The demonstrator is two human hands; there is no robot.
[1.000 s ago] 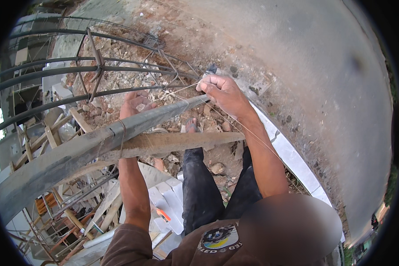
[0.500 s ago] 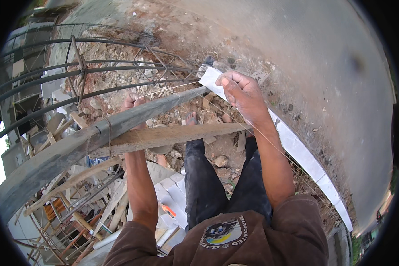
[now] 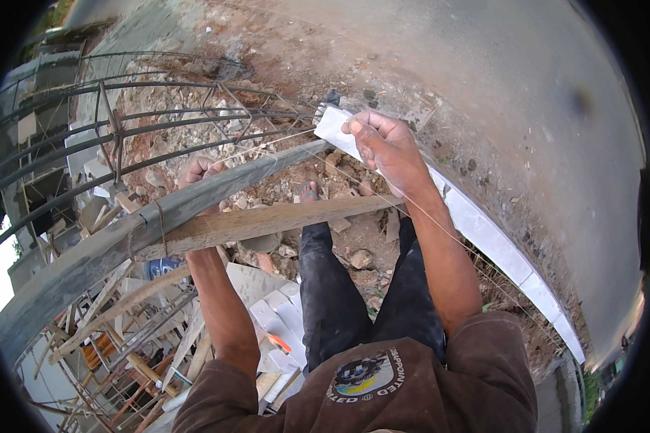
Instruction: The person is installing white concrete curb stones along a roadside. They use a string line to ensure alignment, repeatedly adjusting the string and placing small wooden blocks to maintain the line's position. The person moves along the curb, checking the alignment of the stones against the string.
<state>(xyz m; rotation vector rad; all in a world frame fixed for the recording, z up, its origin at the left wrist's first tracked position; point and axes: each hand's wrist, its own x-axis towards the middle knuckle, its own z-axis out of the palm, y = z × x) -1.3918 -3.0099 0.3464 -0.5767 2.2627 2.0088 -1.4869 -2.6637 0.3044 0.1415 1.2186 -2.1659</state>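
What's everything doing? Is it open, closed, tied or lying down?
String: pulled straight
Left hand: closed on string
Right hand: curled closed, grip unclear
Gray beam: tied around
Brown timber: meeting gray beam
Steel bars: bare, linked together
Orange tool: lying on white slabs

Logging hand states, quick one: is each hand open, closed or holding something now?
Left hand: closed, pinching a pale string.
Right hand: closed; whether its grip holds the string cannot be told against the white block.

Matt string [image 3: 267, 146], rough wooden plank [image 3: 267, 221] (grain showing), dull metal rods [image 3: 115, 134], smooth slabs [image 3: 495, 234].
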